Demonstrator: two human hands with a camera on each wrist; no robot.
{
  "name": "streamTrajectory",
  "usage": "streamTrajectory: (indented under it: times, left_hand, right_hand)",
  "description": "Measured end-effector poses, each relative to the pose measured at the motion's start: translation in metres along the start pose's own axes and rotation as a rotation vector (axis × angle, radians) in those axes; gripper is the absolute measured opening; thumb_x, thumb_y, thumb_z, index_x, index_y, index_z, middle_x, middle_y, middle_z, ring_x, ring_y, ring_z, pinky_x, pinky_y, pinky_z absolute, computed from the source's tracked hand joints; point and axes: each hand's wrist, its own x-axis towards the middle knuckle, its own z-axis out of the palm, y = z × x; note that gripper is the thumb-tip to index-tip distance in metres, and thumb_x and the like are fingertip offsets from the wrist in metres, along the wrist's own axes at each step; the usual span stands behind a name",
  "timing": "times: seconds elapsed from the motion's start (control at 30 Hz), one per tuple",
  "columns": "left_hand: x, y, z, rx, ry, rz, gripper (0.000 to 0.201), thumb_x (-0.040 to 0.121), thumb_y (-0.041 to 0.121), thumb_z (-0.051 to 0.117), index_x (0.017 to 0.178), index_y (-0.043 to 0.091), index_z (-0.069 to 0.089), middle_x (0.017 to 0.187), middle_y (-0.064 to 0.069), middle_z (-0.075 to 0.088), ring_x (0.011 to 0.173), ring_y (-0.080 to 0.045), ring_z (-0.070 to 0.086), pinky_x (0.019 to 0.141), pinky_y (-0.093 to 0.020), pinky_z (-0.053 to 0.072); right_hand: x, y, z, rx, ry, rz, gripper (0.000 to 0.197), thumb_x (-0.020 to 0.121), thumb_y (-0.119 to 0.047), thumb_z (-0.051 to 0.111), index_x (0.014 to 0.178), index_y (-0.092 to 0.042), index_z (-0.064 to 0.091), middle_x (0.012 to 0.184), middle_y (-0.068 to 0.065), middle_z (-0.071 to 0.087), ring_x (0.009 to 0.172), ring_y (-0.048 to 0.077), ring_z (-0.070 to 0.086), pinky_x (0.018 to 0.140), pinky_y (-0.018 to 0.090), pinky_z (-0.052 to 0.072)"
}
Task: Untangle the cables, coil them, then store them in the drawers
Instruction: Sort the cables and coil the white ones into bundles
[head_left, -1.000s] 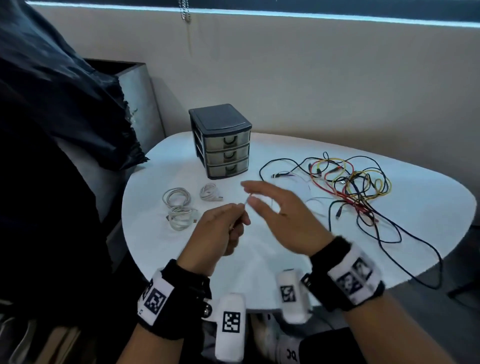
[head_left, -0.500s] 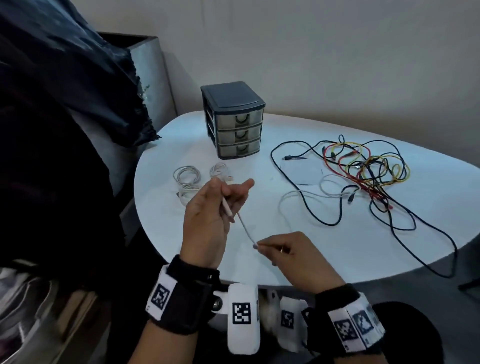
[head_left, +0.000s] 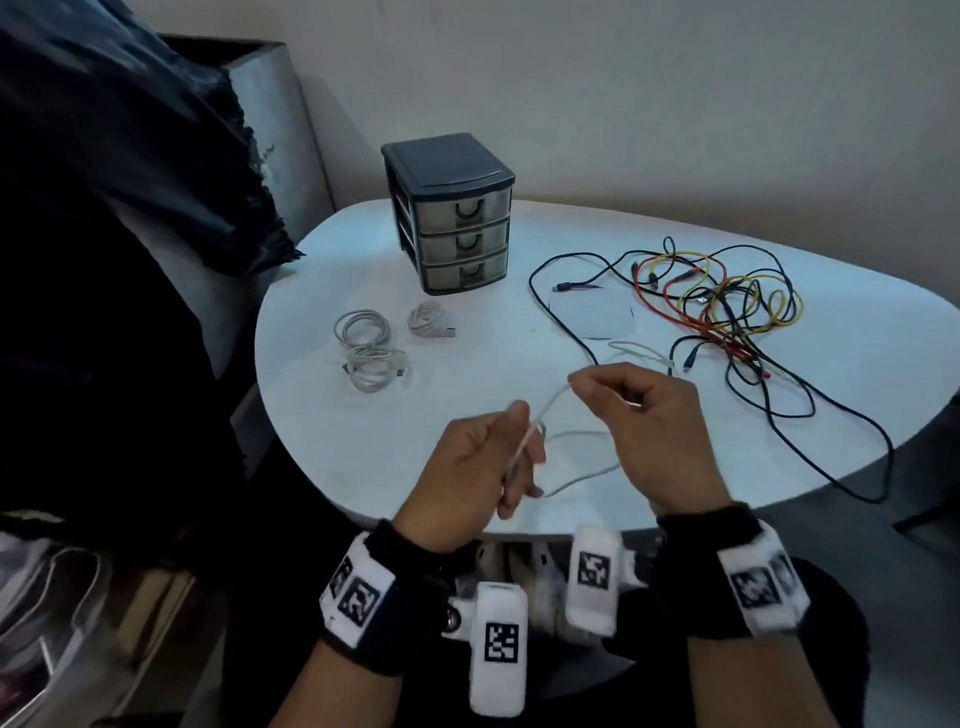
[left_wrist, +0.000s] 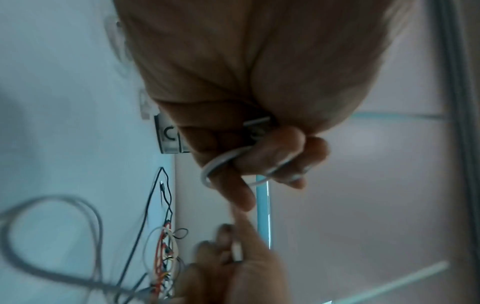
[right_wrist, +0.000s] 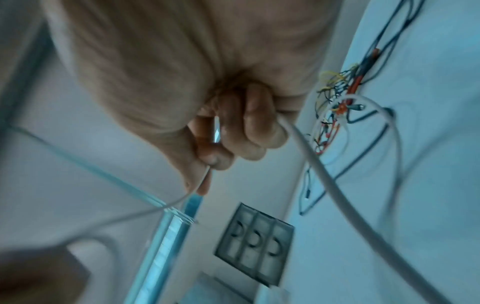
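Observation:
A thin white cable runs between both hands over the near edge of the white table. My left hand grips one end, and the left wrist view shows a loop of the cable wound round its curled fingers. My right hand pinches the cable further along, just right of and beyond the left hand. In the right wrist view the cable trails out from the curled fingers. A tangle of black, red and yellow cables lies at the right. The grey three-drawer unit stands at the back, all drawers shut.
Three coiled white cables lie left of centre in front of the drawers: two close together and a smaller one. A black cable runs to the table's right edge. Dark fabric hangs at the left beside a metal cabinet.
My right hand has risen from near the table edge to beside and beyond the left hand, carrying the white cable round. The left hand has dropped a little.

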Motion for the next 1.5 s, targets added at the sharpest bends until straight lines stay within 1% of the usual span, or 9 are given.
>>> streamTrajectory:
  times: [0.27, 0.4, 0.5, 0.63, 0.73, 0.97, 1.13, 1.27, 1.5]
  left_hand:
    - [0.025, -0.003, -0.028, -0.519, 0.181, 0.083, 0.024, 0.096, 0.015, 0.045, 0.104, 0.002, 0.063, 0.063, -0.001, 0.061, 0.067, -0.016, 0.068, 0.09, -0.03, 0.055]
    - [0.045, -0.015, -0.043, -0.018, 0.207, 0.072, 0.031, 0.105, 0.014, 0.044, 0.094, 0.006, 0.072, 0.093, -0.001, 0.076, 0.095, -0.012, 0.072, 0.094, -0.026, 0.049]
    - [0.047, -0.021, -0.046, 0.436, 0.102, 0.082, 0.033, 0.105, 0.022, 0.046, 0.089, 0.015, 0.073, 0.082, 0.006, 0.076, 0.101, 0.0, 0.067, 0.094, -0.025, 0.045]
    - [0.023, -0.009, -0.038, 0.504, -0.26, -0.08, 0.037, 0.106, 0.029, 0.042, 0.093, 0.017, 0.074, 0.054, -0.003, 0.063, 0.066, -0.026, 0.063, 0.089, -0.041, 0.051]
    - [0.004, 0.004, -0.024, 0.166, -0.436, -0.173, 0.044, 0.104, 0.031, 0.041, 0.094, 0.004, 0.074, 0.043, 0.0, 0.043, 0.041, -0.012, 0.049, 0.082, -0.032, 0.054]
    - [0.038, 0.018, -0.023, -0.65, -0.004, -0.06, 0.037, 0.093, 0.024, 0.045, 0.097, -0.002, 0.073, 0.06, -0.003, 0.066, 0.058, -0.016, 0.068, 0.083, -0.029, 0.059]
    - [0.055, -0.002, -0.04, 0.058, 0.122, 0.066, 0.03, 0.106, 0.017, 0.041, 0.1, 0.009, 0.069, 0.066, 0.0, 0.07, 0.071, -0.017, 0.07, 0.086, -0.03, 0.052]
    - [0.034, -0.009, -0.036, 0.693, -0.097, 0.129, 0.037, 0.106, 0.027, 0.044, 0.086, 0.01, 0.07, 0.06, 0.0, 0.067, 0.065, -0.016, 0.065, 0.082, -0.036, 0.05]
    - [0.009, 0.013, -0.027, -0.004, -0.387, -0.131, 0.045, 0.099, 0.031, 0.04, 0.092, 0.003, 0.074, 0.045, 0.0, 0.041, 0.041, -0.015, 0.047, 0.083, -0.031, 0.054]
  right_hand:
    - [-0.027, 0.055, 0.04, -0.18, -0.335, 0.127, 0.016, 0.09, -0.022, 0.071, 0.075, -0.021, 0.077, 0.067, -0.011, 0.071, 0.059, -0.003, 0.058, 0.066, 0.02, 0.047]
    - [-0.062, 0.039, 0.044, -0.113, -0.516, 0.112, 0.017, 0.095, -0.019, 0.065, 0.085, -0.011, 0.077, 0.064, -0.004, 0.067, 0.056, -0.004, 0.052, 0.057, 0.017, 0.037]
    - [-0.061, 0.02, 0.029, -0.053, -0.451, 0.084, 0.016, 0.094, -0.022, 0.065, 0.082, -0.016, 0.074, 0.073, 0.007, 0.07, 0.063, 0.009, 0.055, 0.062, 0.034, 0.044]
    - [-0.044, 0.009, -0.005, -0.029, -0.153, 0.033, 0.02, 0.095, -0.016, 0.063, 0.078, -0.022, 0.073, 0.061, 0.005, 0.061, 0.052, 0.011, 0.04, 0.05, 0.022, 0.033]
    - [-0.04, 0.016, -0.005, 0.068, -0.016, 0.042, 0.015, 0.091, -0.011, 0.066, 0.079, -0.014, 0.074, 0.061, -0.005, 0.064, 0.051, 0.003, 0.048, 0.054, 0.013, 0.038]
    - [-0.049, 0.038, 0.028, -0.004, -0.208, 0.089, 0.016, 0.093, -0.019, 0.066, 0.086, -0.014, 0.079, 0.056, -0.011, 0.059, 0.053, 0.0, 0.048, 0.055, 0.014, 0.038]
    - [-0.056, 0.017, 0.015, -0.06, -0.384, 0.066, 0.018, 0.096, -0.019, 0.062, 0.088, -0.01, 0.076, 0.054, -0.015, 0.053, 0.049, 0.0, 0.042, 0.054, 0.011, 0.031]
    - [-0.054, -0.004, -0.013, -0.06, -0.26, 0.021, 0.015, 0.092, -0.021, 0.064, 0.082, -0.016, 0.075, 0.056, -0.006, 0.058, 0.048, 0.006, 0.04, 0.049, 0.019, 0.033]
    - [-0.023, 0.01, -0.009, -0.005, 0.023, -0.009, 0.013, 0.09, -0.015, 0.069, 0.084, -0.023, 0.077, 0.078, -0.014, 0.074, 0.074, 0.0, 0.065, 0.07, 0.015, 0.05]
